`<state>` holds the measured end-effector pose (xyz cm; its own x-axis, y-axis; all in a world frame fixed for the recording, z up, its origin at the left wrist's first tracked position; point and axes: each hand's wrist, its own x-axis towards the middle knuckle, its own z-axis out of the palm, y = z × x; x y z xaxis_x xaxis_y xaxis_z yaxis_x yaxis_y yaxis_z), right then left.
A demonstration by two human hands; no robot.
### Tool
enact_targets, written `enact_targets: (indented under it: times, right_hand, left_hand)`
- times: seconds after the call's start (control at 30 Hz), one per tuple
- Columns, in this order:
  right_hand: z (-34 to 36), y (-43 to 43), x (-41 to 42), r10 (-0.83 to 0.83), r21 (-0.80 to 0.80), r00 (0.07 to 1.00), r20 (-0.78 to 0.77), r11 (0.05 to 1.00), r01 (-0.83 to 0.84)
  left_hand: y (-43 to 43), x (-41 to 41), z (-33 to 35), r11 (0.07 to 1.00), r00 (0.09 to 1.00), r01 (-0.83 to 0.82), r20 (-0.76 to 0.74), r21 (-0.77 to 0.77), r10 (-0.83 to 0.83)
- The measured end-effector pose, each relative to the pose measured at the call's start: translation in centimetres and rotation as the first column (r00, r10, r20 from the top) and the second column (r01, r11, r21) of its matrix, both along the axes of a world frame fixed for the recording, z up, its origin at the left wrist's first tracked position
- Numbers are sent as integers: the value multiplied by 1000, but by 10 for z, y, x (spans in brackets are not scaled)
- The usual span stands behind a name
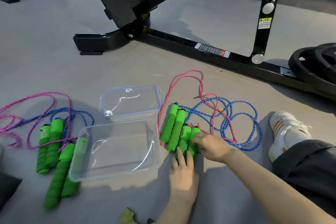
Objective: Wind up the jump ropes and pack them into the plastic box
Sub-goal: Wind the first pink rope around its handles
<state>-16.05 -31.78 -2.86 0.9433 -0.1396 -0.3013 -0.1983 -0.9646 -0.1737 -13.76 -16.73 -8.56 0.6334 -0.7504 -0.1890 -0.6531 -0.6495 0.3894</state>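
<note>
A clear plastic box (116, 167) sits open on the grey floor, its lid (131, 102) lying just behind it. Right of the box lie several green foam handles (172, 129) with loose pink rope (181, 85) and blue rope (241, 123) spread behind them. My right hand (212, 146) closes over the two rightmost handles (189, 132). My left hand (183, 172) lies flat on the near ends of the same handles, fingers apart. Left of the box lie more green handles (52, 149) with tangled pink and blue ropes (45, 112).
A black weight-bench frame (200, 49) crosses the floor behind the ropes. Black weight plates (316, 67) lie at the far right. My foot in a white shoe (285, 132) and a dark trouser leg are at the right.
</note>
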Motion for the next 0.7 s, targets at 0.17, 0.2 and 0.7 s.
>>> enact_targets:
  times: [0.17,0.2,0.7]
  right_hand:
    - [9,-6,16,426,-339,903,-50,844,-416]
    - [8,-6,18,495,-413,867,-51,780,-470]
    - [-18,-11,12,597,-342,802,-6,753,-562]
  left_hand:
    - [19,3,-3,999,992,49,112,17,-51]
    - [24,4,-6,997,985,81,152,13,-82]
    - [52,7,-29,982,930,187,326,-17,-171]
